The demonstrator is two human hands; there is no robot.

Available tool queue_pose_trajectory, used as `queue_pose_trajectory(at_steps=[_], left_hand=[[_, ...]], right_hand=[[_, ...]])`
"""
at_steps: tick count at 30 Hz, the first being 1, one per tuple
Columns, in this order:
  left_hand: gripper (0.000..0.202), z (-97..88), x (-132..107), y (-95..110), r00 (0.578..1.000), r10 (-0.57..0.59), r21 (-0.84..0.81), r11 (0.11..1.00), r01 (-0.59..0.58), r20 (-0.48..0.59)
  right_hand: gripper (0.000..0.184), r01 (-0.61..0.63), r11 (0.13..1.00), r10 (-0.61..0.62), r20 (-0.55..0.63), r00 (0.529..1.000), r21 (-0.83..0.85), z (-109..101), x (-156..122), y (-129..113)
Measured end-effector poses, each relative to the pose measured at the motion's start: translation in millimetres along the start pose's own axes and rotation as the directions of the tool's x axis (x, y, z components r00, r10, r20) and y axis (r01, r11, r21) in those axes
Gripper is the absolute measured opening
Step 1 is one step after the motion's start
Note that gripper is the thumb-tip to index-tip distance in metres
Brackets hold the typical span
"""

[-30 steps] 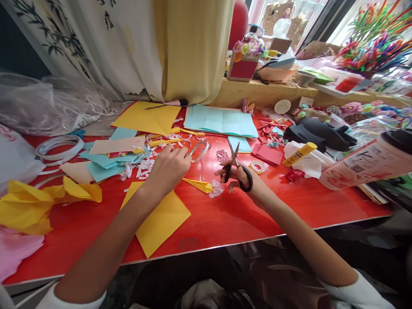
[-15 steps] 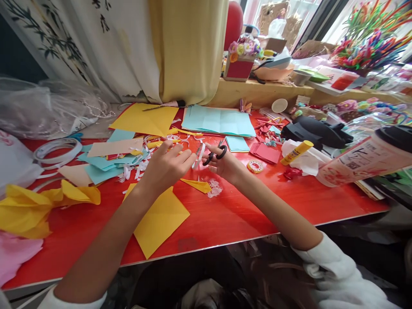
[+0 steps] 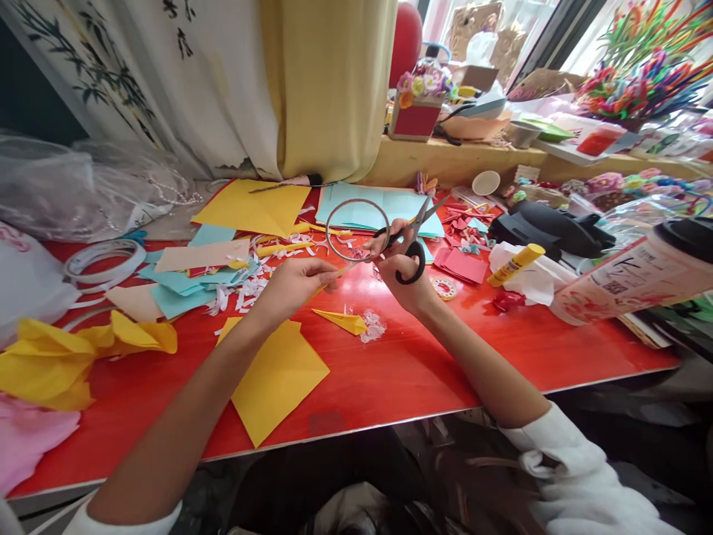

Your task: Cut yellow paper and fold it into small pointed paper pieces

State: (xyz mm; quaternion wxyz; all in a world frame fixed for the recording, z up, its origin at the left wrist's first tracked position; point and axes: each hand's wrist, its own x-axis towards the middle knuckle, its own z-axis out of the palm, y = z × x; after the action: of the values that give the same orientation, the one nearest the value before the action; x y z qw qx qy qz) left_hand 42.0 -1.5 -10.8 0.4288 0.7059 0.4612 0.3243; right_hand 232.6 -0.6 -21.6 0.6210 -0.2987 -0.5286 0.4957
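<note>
My right hand (image 3: 405, 275) is closed around black-handled scissors (image 3: 413, 241), whose parted blades point up and to the right. The same hand pinches the lower edge of a thin ring (image 3: 330, 232), which looks like a roll of tape standing on edge. My left hand (image 3: 298, 286) has its fingers pinched together; a narrow yellowish strip (image 3: 342, 272) runs from them toward the ring. Below both hands, a folded yellow paper piece (image 3: 342, 322) lies on the red table (image 3: 423, 357), with a square yellow sheet (image 3: 281, 383) nearer the front edge.
Light blue sheets (image 3: 348, 204) and a yellow sheet (image 3: 250, 208) lie at the back. Paper scraps and white rolls (image 3: 103, 260) are on the left. To the right are red paper squares (image 3: 460, 264), a glue stick (image 3: 517, 265) and a tilted cup (image 3: 618, 275).
The scissors have turned in my right hand, blades now pointing up and right. The ring has swung round to show its full circle. My left hand has lowered slightly, its fingers pinched.
</note>
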Motion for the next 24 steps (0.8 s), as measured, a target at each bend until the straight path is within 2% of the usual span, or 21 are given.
queue_pose_trajectory(at_steps=[3, 5, 8, 11, 13, 18, 22, 24], left_hand=[[0.025, -2.7, -2, 4, 0.993, -0.096, -0.114, 0.988, 0.103, 0.064], [0.025, -4.3, -4, 6, 0.986, -0.129, -0.137, 0.980, 0.144, 0.110], [0.023, -5.6, -7, 9, 0.982, -0.105, -0.151, 0.980, 0.130, 0.160], [0.017, -5.5, -8, 12, 0.975, -0.053, -0.143, 0.986, 0.084, 0.214], [0.014, -4.9, -8, 14, 0.972, -0.060, -0.132, 0.987, 0.092, 0.228], [0.022, -3.3, -9, 15, 0.967, -0.092, -0.069, 0.991, 0.111, 0.240], [0.021, -1.7, -10, 16, 0.969, -0.082, -0.085, 0.991, 0.104, 0.231], [0.017, -1.2, -9, 15, 0.968, -0.082, -0.132, 0.984, 0.116, 0.238]], right_hand=[[0.036, 0.022, 0.995, -0.023, -0.007, 1.000, -0.095, -2, 0, -6], [0.034, 0.060, 0.994, -0.060, 0.003, 0.998, -0.089, -5, -1, -12], [0.034, 0.074, 0.996, -0.073, 0.022, 0.997, -0.047, -9, -3, -20], [0.041, -0.002, 0.996, 0.003, 0.003, 1.000, -0.093, -12, -4, -25], [0.048, -0.038, 0.992, 0.038, -0.002, 0.999, -0.122, -14, -4, -27], [0.066, -0.068, 0.991, 0.074, 0.050, 0.996, -0.114, -20, -4, -30], [0.066, -0.082, 0.988, 0.088, 0.038, 0.995, -0.133, -28, 0, -27], [0.061, -0.064, 0.989, 0.072, 0.054, 0.996, -0.132, -31, 4, -25]])
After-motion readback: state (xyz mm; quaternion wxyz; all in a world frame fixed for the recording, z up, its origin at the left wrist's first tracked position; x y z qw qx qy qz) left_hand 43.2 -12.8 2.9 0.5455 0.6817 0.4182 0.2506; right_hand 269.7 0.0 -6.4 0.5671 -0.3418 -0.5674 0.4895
